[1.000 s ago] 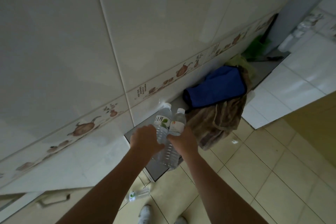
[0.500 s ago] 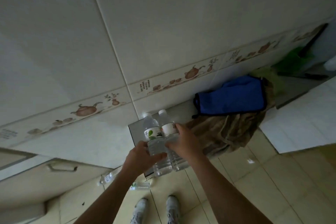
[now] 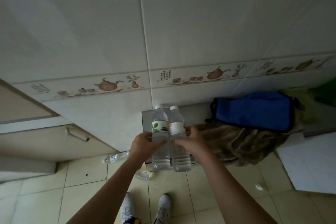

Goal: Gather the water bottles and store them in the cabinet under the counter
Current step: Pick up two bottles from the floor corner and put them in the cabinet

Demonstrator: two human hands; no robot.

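Two bottles upright, touching: left hand [image 3: 143, 143] grips green-label bottle [image 3: 160, 140], right hand [image 3: 190, 141] grips orange-label bottle [image 3: 179, 140]; gathering step; next carry to cabinet [image 3: 45, 140], floor bottle [image 3: 116, 157] remains.

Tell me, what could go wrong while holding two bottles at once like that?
The left hand and right hand squeeze two upright water bottles together, so one might slip and drop. A fallen bottle and a smaller one lie on the floor near the shoes; stepping on either could cause a trip.
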